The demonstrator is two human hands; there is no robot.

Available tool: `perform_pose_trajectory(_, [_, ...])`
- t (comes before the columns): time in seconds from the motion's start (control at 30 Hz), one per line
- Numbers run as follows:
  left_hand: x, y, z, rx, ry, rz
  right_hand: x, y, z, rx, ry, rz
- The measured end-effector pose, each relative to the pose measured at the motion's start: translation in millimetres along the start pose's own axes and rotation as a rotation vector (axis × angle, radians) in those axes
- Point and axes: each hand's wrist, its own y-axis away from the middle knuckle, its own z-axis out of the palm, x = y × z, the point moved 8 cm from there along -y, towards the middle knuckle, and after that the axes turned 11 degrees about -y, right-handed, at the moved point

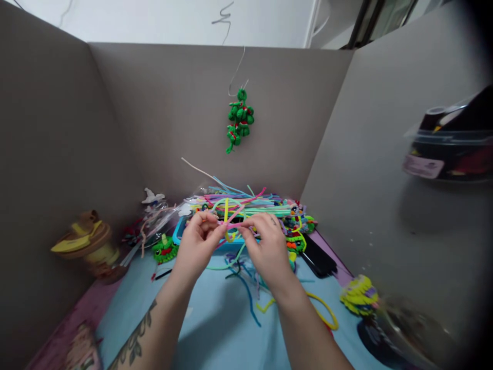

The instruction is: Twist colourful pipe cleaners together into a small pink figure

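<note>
Both hands are raised above the table's middle, fingertips close together. My left hand is closed in a pinch on a pink pipe cleaner, near where it crosses other stems. My right hand pinches the same pink stem a little to the right. A yellow pipe cleaner stands in a narrow loop around the crossing. From there a mint green pipe cleaner curves in a wide loop above and below the hands. The exact way the stems interlace is too small to make out.
Behind my hands, many coloured pipe cleaners lie over a blue tray. A green fuzzy figure sits left, a black phone right. Green ornaments hang on the grey back panel. Loose stems lie on the blue mat.
</note>
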Motion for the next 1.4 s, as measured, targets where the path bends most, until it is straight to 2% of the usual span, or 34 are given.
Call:
perform_pose_trajectory(0.3, [0,3,7.3,-0.043,-0.005,0.019,-6,-2,4,-0.095,-0.056,-0.011])
perform_pose_trajectory(0.53, [4,5,15.0,-0.111,-0.050,0.031,-3,0,9,-0.123,-0.103,-0.011])
perform_pose_trajectory(0.73, [3,7,17.1,-0.117,-0.042,0.025,1,1,2,0.024,-0.193,0.005])
perform_pose_trajectory(0.87, [3,9,17.1,-0.122,-0.022,0.021,-3,4,-4,0.130,-0.245,-0.053])
perform_pose_trajectory(0.97, [4,10,16.9,-0.132,0.000,0.018,-7,7,-4,0.149,-0.265,-0.099])
perform_pose_trajectory(1.2, [8,10,14.2,-0.118,-0.036,0.061,-7,4,-1,0.036,-0.143,-0.132])
perform_pose_trajectory(1.4, [14,11,13.0,-0.114,-0.147,0.122,-3,2,6,-0.083,-0.229,-0.062])
